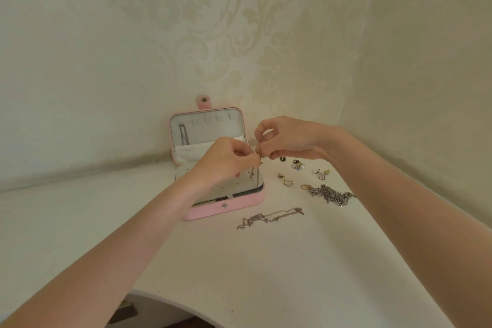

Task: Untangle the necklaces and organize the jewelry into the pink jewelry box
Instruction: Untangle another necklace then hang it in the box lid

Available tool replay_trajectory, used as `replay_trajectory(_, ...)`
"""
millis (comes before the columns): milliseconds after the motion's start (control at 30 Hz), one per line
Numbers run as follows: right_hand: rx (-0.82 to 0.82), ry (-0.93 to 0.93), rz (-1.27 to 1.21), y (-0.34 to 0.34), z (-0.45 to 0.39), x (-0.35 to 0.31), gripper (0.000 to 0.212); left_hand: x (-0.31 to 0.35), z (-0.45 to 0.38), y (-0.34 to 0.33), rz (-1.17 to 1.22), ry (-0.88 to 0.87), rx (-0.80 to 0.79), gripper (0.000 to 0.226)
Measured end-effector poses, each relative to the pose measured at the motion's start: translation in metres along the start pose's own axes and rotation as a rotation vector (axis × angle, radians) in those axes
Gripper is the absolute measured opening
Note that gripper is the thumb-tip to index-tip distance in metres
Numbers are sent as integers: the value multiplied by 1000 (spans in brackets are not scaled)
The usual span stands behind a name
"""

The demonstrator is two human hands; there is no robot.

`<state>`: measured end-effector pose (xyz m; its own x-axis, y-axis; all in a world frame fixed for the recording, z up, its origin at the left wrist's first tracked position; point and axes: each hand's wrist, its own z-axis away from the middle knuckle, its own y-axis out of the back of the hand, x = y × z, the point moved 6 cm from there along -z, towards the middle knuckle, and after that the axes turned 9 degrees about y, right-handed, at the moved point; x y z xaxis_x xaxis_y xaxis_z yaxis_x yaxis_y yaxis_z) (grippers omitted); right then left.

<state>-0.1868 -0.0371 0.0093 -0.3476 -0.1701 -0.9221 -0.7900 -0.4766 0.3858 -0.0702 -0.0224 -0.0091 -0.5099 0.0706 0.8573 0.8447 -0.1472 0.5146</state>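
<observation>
cream damask wallpaper (pixel 239 21) fills most of what i see, meeting in a corner just behind the white tabletop (pixel 292 261), whose near edge curves round in front of me. the pink jewelry box (pixel 226 208) sits open near that corner, its lid (pixel 207 125) standing upright against the wall with a thin chain (pixel 183 136) hanging from a hook on the left side of the pale lining. i see my left hand (pixel 226 162) over the box's grey insert, fingertips pinching a fine necklace (pixel 253 172) that dangles down towards the tray. my right hand (pixel 290 138) is just beside it, thumb and forefinger pinched on the same strand at its top end. on the table in front of the box lies a loose silver chain (pixel 269 217), stretched out flat. to the right a heavier tangled pile of chains (pixel 330 194) rests near my right forearm. behind it, small earrings (pixel 300 170) lie scattered, apart from the box.
</observation>
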Motion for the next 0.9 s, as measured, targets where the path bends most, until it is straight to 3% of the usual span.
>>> replay_trajectory(100, -27, -27, 70, -2, 0, 3, 24, 4, 3, -4, -203, -112, -7, 16)
replay_trajectory(200, -50, -40, 64, -3, 0, 5, 23, 7, 5, -4, -249, -165, -3, 15)
replay_trajectory(300, -65, -31, -31, -1, 2, 4, 25, 5, 5, -1, -25, -120, -90, 19)
replay_trajectory(467, -70, 12, -146, 1, 4, 0, 26, -4, 7, -5, 497, 105, -235, 23)
replay_trajectory(567, -47, 7, -144, 1, 4, 0, 25, -7, 7, -14, 736, 243, -230, 17)
replay_trajectory(733, 11, -15, -37, 1, 4, 1, 22, -11, 2, -14, 648, 263, -24, 20)
replay_trajectory(900, 58, -7, -34, 3, 6, 1, 21, -8, 3, -14, 709, 272, -14, 15)
